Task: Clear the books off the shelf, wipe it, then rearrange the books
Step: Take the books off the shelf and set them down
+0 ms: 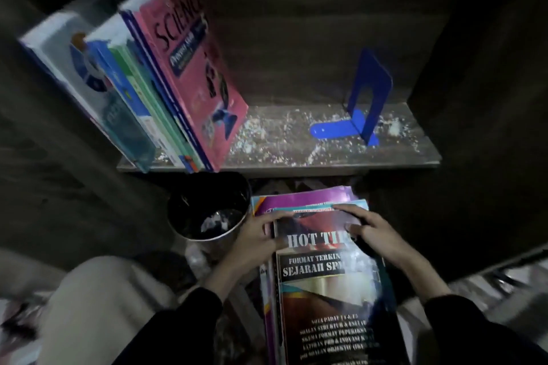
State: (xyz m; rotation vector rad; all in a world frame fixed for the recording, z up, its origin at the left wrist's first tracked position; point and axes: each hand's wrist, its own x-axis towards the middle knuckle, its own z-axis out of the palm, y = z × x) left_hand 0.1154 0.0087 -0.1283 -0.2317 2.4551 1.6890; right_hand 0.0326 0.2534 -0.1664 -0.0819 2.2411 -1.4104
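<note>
A dim view, seen from above, of one dark wooden shelf (296, 139) whose surface is speckled with pale dust and crumbs. At its left end a row of leaning books (124, 89) is seen – at least five, tilted to the left, with a pink Science book (195, 68) as the rightmost. One blue metal bookend (367, 104) stands upright near the right end, well apart from the row, its flat foot pointed left. The wide stretch of board between the Science book and the bookend is bare but for dust, and a narrow strip is left between the bookend and the right wall. The near edge of the shelf is overhung slightly by the lower corners of the leaning books. Below and nearer, one round black bin (213, 190) is placed at left, just beside a stack of books (296, 197) laid flat – at least three, counted by their offset purple and teal edges. The top book (326, 290), with "HOT TIPS" printed on its cover, is touched by two hands in dark sleeves. Its left edge is gripped by the left hand (258, 234), fingers curled over the far corner. Its upper right cover is pressed by the right hand (370, 231), fingers laid nearly straight and close together, though motion blur softens them.
</note>
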